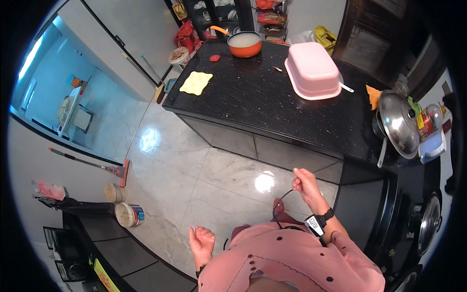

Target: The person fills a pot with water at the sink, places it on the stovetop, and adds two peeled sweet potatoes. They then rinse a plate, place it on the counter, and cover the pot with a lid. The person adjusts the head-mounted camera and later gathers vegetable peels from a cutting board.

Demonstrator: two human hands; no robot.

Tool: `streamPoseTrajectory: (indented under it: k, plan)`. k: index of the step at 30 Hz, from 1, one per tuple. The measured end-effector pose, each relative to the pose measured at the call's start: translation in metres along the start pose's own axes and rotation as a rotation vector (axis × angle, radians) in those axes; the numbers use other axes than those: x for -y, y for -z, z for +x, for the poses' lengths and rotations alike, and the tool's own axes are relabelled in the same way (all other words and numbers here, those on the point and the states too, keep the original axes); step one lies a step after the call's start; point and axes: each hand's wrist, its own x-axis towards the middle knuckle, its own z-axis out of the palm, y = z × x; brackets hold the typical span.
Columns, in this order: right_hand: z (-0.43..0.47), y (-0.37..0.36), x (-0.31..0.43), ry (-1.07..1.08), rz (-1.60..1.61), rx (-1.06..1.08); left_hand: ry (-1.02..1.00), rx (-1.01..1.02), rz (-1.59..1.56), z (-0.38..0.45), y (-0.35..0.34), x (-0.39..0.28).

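Observation:
My left hand [202, 241] is raised low in the view over the floor, its fingers loosely curled with nothing seen in them. To the right, my right hand [304, 182] hangs in front of the counter's cabinets, its fingers bent together; whether something small is between them cannot be told. A black cable [279, 208] runs between that hand and my waist. On the black speckled counter [248, 95] an upturned pink plastic basin [313, 69] stands right of an orange saucepan [245, 44] with cloudy content. A yellow cloth [196, 83] lies flat near the left corner, with a red lid [215, 58] behind it.
A wok with a steel lid [399, 124] and a blue pitcher [431, 148] stand at the right. White buckets [126, 215] stand on the floor at the left, near a mop [124, 173]. A broom [159, 93] leans by the doorway. A white handle [346, 87] sticks out beside the basin.

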Motion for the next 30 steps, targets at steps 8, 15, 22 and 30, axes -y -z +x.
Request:
streamPoseTrajectory:
  k: [8, 15, 22, 30]
  plan:
    - [0.065, -0.155, -0.05, -0.209, -0.138, 0.292, -0.031, -0.015, -0.195, 0.044, 0.039, -0.081]
    - [0.086, -0.31, -0.094, -0.35, -0.145, 0.299, -0.128, 0.13, -0.252, 0.088, 0.034, -0.225]
    - [0.118, -0.422, -0.123, -0.315, -0.166, 0.372, -0.212, 0.113, -0.237, 0.121, 0.032, -0.337]
    - [0.185, -0.49, -0.135, -0.309, -0.045, 0.285, -0.091, 0.139, -0.251, 0.206, -0.01, -0.409]
